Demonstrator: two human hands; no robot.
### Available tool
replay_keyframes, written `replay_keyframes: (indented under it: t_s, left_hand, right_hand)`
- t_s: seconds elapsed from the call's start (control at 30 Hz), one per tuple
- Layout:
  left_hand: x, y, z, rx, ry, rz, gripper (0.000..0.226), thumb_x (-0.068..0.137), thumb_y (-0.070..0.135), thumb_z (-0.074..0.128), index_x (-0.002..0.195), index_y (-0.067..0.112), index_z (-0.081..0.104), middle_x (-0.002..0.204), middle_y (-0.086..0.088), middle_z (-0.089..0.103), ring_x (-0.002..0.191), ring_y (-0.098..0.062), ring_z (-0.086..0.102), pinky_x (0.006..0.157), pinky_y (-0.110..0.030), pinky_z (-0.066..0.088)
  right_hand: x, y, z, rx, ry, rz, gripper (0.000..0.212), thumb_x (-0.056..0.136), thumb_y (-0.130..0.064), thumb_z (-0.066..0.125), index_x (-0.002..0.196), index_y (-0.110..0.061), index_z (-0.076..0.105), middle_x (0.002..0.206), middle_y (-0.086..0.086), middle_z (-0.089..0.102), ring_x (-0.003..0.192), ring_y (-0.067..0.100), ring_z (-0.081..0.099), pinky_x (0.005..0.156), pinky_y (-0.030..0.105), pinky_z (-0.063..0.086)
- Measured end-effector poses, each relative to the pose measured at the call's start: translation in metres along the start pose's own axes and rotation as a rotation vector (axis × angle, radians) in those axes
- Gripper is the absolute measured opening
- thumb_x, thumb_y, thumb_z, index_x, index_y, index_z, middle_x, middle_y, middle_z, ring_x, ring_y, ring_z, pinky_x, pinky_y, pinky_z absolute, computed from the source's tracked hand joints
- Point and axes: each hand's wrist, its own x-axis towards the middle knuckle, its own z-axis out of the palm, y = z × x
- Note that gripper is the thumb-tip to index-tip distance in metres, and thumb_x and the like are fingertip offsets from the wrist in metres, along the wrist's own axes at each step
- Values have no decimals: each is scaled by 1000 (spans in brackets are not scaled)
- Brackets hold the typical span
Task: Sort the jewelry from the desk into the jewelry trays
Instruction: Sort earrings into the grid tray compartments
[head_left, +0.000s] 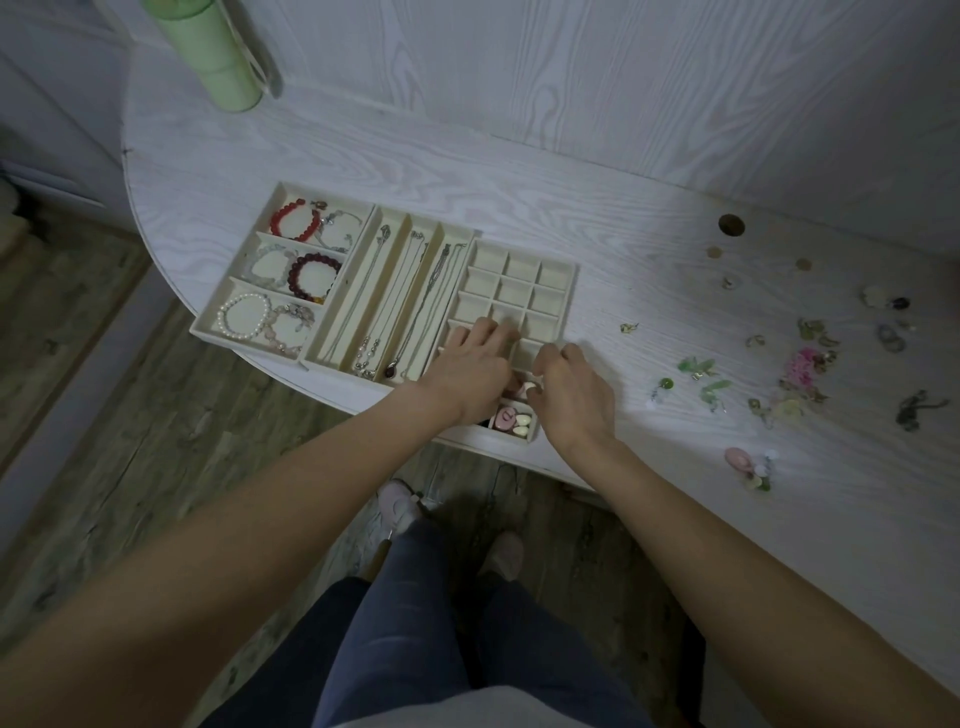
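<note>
Left hand (475, 364): my fingers lay flat on the grid tray (556, 270).
Right hand (569, 387): I pinched a small white earring (530, 387) over that tray's near end.

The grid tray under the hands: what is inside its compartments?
The grid tray has bare far compartments. A near compartment holds pink and white earrings. The left hand and right hand cover the middle compartments, so their contents cannot be seen.

Both bare forearms reach forward and converge toward twelve o'clock. The left hand (475, 364) lies palm down, fingers extended and slightly spread. Just beside it at three o'clock, the right hand (569, 387) is knuckles up with fingers curled under, thumb tucked toward fingertips.
</note>
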Motion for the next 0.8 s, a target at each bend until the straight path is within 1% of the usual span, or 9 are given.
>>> replay_keyframes:
  t_s: [0.17, 0.27, 0.43, 0.6, 0.73, 0.8]
  left_hand:
    - [0, 4, -1, -42, -43, -62, 30, 92, 23, 50, 118, 26, 64, 151, -8, 11, 136, -32, 12, 105, -42, 19]
    - [0, 5, -1, -61, -41, -77, 26, 92, 23, 50, 112, 24, 66, 153, -7, 10, 136, -31, 11, 105, -42, 19]
    - [0, 4, 1, -97, -31, -82, 26, 90, 21, 52, 110, 24, 67, 154, -5, 8, 136, -30, 10, 105, -42, 18]
    - [0, 3, 4, -136, -29, -74, 29, 90, 20, 52, 114, 28, 66, 155, -4, 6, 138, -30, 7, 108, -42, 15]
    - [-1, 1, 7, -191, -16, -73, 33, 90, 18, 52, 117, 32, 64, 155, -4, 11, 136, -31, 10, 109, -42, 16]
    - [1, 4, 6, -230, 27, -79, 33, 91, 17, 51, 119, 29, 65, 152, -2, 18, 133, -29, 16, 106, -39, 18]
  right_hand:
    - [3, 2, 0, 46, -21, 13, 14, 90, -17, 59, 103, -12, 59, 110, 6, 53, 98, 24, 56, 72, 34, 44]
    - [2, 2, 0, 17, -10, 3, 16, 91, -18, 58, 104, -12, 62, 112, 7, 54, 99, 25, 57, 74, 34, 44]
    - [2, 2, 1, -37, 4, -6, 17, 93, -20, 55, 105, -12, 64, 112, 7, 55, 98, 25, 58, 78, 35, 44]
    - [1, 3, 1, 10, 8, -7, 17, 94, -21, 54, 104, -12, 64, 111, 7, 55, 97, 24, 57, 77, 35, 45]
    - [1, 9, -1, 123, 31, -10, 17, 94, -18, 51, 102, -12, 66, 106, 6, 56, 95, 23, 57, 72, 32, 44]
    - [0, 17, -5, 171, 72, -42, 17, 94, -15, 51, 102, -11, 66, 103, 7, 56, 95, 23, 56, 75, 35, 47]
